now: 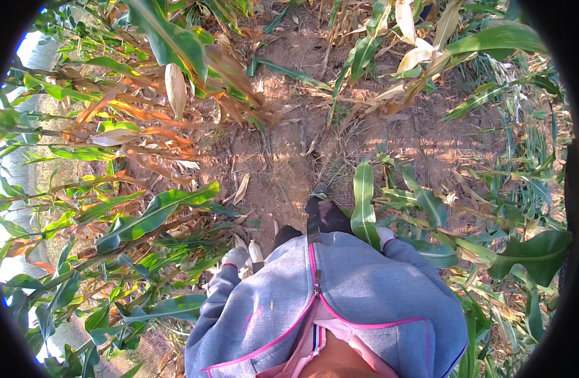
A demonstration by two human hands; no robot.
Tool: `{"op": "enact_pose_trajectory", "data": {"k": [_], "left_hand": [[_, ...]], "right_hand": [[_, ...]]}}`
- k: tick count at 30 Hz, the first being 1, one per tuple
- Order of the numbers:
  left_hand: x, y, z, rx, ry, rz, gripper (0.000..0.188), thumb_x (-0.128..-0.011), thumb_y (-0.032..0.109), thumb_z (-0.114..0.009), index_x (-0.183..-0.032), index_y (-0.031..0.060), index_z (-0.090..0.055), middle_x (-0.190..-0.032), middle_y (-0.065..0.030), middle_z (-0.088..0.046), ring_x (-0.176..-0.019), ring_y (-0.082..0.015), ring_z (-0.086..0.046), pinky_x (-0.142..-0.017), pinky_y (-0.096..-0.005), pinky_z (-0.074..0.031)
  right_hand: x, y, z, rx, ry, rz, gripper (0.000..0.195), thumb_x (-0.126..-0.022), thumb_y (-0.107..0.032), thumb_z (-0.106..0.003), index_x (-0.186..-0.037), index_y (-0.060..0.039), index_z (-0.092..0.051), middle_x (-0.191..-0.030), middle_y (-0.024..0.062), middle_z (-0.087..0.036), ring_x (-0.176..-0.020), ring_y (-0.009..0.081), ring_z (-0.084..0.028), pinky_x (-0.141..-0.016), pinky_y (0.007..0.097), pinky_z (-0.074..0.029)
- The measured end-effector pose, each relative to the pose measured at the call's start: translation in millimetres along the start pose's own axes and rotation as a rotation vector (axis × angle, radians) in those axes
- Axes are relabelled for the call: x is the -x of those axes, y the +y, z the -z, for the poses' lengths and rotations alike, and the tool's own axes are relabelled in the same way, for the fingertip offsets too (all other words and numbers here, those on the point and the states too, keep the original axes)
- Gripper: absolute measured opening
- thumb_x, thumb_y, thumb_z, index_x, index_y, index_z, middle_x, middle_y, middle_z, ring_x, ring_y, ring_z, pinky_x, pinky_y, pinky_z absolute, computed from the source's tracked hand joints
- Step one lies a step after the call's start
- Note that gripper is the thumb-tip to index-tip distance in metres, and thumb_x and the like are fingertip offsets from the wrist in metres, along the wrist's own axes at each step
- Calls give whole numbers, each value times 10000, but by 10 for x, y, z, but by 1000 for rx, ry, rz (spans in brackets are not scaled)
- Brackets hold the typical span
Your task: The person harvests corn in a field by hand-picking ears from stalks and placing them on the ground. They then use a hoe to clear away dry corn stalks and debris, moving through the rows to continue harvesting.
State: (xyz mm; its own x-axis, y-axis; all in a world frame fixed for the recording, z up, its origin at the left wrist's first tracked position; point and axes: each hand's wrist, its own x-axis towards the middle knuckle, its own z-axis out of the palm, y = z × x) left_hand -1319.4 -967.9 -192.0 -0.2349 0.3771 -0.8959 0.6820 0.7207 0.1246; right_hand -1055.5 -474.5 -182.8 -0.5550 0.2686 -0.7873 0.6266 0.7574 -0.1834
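My left hand [236, 256], in a pale work glove, hangs low beside the left side of my grey jacket [365, 279]. Right next to it is a whitish ear of corn [255, 251], and a dry husk [240, 242] shows just past the glove. Whether the fingers grip either one is not visible. On the other side, my right hand [385, 235] also wears a pale glove and is partly covered by the jacket. A broad green corn leaf [363, 203] passes close to it; its fingers are hidden.
Leaning corn stalks with green and brown leaves [157, 217] crowd the left side. More corn plants [426, 203] stand at right. Between them runs bare soil [285, 175] with straw. Husked ears hang at upper left [176, 92] and upper right [414, 52]. My dark shoe [320, 191] points forward.
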Motion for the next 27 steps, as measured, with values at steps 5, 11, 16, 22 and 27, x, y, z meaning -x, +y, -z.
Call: {"op": "enact_pose_trajectory", "data": {"k": [5,11,16,22,27], "left_hand": [[-60,611,2557,318,1085,-194,269,-775,185,-590,-1029,96,-589,-987,-111,-621,-939,-311,-591,-815,-444,-449],[115,884,4734,-68,1418,-397,343,-662,118,-664,-987,84,-561,-957,-92,-570,-954,-287,-545,-813,-433,-429],[-321,494,5771,-148,1470,-345,264,-674,147,-661,-912,93,-559,-926,-77,-565,-940,-269,-539,-817,-416,-420],[-875,-269,6314,-169,1076,18,285,-748,284,-658,-962,105,-599,-960,-87,-615,-946,-278,-576,-832,-448,-422],[-1052,-590,6351,-138,748,239,304,-777,369,-630,-907,95,-617,-897,-110,-648,-803,-332,-647,-690,-505,-477]], "right_hand": [[-665,-166,1190,-78,233,-44,264,-828,-264,-552,-998,-75,-620,-891,218,-644,-848,395,-616,-737,476,-493],[-1251,-437,2447,-199,650,312,266,-788,-70,-520,-1043,-73,-593,-984,192,-613,-930,392,-575,-782,445,-476],[-1424,-958,3364,-311,673,421,353,-821,-165,-602,-1163,-83,-568,-1091,163,-607,-1017,340,-581,-865,393,-477],[-1940,-1560,4714,-353,673,309,461,-827,-198,-626,-1256,-83,-502,-1216,161,-559,-1117,304,-545,-946,366,-438],[-2371,-1525,6364,-1000,797,516,608,-847,-129,-623,-1373,-17,-340,-1254,183,-509,-1109,285,-544,-961,357,-443]]}}
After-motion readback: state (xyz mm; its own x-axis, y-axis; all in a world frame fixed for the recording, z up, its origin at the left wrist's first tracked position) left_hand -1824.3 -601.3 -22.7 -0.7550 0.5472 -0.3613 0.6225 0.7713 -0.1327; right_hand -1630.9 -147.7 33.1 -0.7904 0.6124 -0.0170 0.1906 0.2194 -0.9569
